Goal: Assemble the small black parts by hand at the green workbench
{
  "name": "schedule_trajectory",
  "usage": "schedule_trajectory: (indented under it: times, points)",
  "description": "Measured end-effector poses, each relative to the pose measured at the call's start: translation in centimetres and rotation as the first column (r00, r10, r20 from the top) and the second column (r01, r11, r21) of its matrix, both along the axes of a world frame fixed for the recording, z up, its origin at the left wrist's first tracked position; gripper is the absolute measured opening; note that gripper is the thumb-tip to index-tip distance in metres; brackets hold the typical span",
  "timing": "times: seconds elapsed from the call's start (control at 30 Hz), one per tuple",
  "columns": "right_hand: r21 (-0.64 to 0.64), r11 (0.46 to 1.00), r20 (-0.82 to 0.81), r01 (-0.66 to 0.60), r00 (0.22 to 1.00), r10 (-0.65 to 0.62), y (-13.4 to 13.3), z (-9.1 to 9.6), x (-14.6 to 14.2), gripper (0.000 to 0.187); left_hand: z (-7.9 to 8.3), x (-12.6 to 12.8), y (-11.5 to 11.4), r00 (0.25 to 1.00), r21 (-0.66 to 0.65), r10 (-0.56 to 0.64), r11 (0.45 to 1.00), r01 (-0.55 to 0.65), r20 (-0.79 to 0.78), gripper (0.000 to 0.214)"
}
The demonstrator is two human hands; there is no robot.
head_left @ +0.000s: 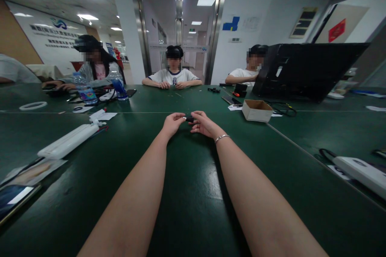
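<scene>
Over the middle of the green table (193,176), both my arms reach forward. Between my hands is a small black stick-like piece (189,119) with a silvery end on its left; it is too small to name its kind. Thumb and fingers of my left hand (174,123) pinch the silvery end. My right hand (205,123), with a silver bracelet (222,138) at the wrist, grips the black end between thumb and forefinger, its other fingers curled loosely below. Fingertips partly cover the piece at both ends.
To the right stand an open cardboard box (257,111) and a large black monitor (304,70). On the left lie a white power strip (69,141), a phone (16,200) and water bottles (120,88). Several people sit across the table, one (174,74) straight ahead.
</scene>
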State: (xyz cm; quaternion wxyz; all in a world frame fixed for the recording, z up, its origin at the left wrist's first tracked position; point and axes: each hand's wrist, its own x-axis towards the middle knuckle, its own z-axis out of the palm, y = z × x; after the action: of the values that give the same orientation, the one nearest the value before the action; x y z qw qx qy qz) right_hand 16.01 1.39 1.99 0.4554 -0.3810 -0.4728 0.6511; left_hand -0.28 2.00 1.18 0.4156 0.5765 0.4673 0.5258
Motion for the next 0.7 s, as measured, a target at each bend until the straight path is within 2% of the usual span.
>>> schedule_trajectory:
  times: [0.07,0.17,0.23,0.33,0.4,0.47,0.53,0.57,0.7]
  points:
    - [0.012,1.0,0.001,0.015,1.0,-0.015,0.01,-0.08,0.1,0.032,-0.09,-0.02,0.06,1.0,0.005,-0.001,1.0,0.001,0.006,0.02]
    - [0.074,0.997,-0.045,0.022,0.999,-0.019,0.01,-0.19,0.25,0.053,-0.2,-0.04,0.17,1.0,0.005,0.012,1.0,-0.012,0.015,0.021]
    - [0.045,0.999,-0.059,0.01,0.998,-0.007,0.06,-0.2,0.29,0.059,-0.22,-0.04,0.21,1.0,0.007,0.017,1.0,-0.017,0.015,0.021]
    - [-0.025,1.0,-0.022,-0.001,1.0,0.0,0.09,-0.11,0.24,0.042,-0.19,-0.03,0.18,1.0,0.008,0.015,1.0,-0.015,0.006,0.021]
    - [0.013,1.0,-0.018,0.004,1.0,-0.004,-0.05,-0.01,0.24,0.04,-0.15,-0.03,0.12,1.0,0.001,0.02,1.0,-0.02,0.008,0.02]
    - [0.068,0.998,-0.049,0.005,0.999,-0.001,-0.26,0.08,0.28,0.058,-0.11,-0.04,0.04,1.0,-0.007,0.029,1.0,-0.028,0.012,0.02]
    - [0.06,0.998,-0.075,0.004,0.997,0.001,-0.39,0.12,0.32,0.072,-0.06,-0.04,-0.05,0.999,-0.012,0.037,0.999,-0.037,0.007,0.02]
    - [0.036,0.999,-0.077,0.007,0.997,-0.004,-0.39,0.12,0.32,0.07,-0.03,-0.03,-0.1,0.999,-0.014,0.039,0.999,-0.039,0.002,0.02]
    - [-0.02,1.0,-0.028,0.014,1.0,-0.014,-0.18,-0.02,0.21,0.039,0.09,-0.03,-0.23,0.999,-0.022,0.04,0.999,-0.04,-0.003,0.019]
